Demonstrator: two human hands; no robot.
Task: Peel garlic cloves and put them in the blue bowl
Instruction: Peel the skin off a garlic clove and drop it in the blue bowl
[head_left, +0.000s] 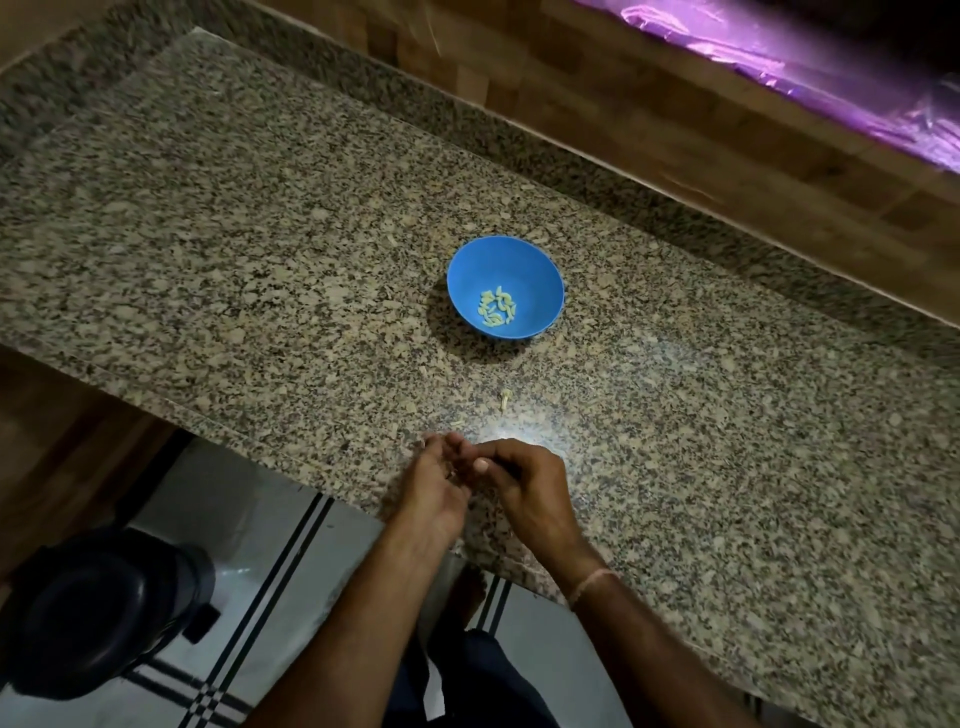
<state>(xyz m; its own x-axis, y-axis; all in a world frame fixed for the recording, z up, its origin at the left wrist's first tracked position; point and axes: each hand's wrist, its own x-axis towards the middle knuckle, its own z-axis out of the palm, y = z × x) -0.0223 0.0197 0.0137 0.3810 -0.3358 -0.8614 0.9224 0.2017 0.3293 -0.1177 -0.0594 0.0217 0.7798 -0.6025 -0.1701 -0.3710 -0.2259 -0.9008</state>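
Head view: peeled garlic cloves (497, 307) are seen in the blue bowl (540, 270) on the counter (260, 234); left hand (434, 491) and right hand (527, 486) are joined near its front edge, fingers curled; whether anything is held cannot be told.

a blue bowl (505, 270) is set on a granite counter (260, 234), with peeled garlic cloves (497, 308) gathered inside. nearer than the bowl, the left hand (434, 488) and right hand (530, 483) are held together, fingers curled; anything gripped is hidden. a pale scrap (505, 400) is seen between the bowl and the hands.
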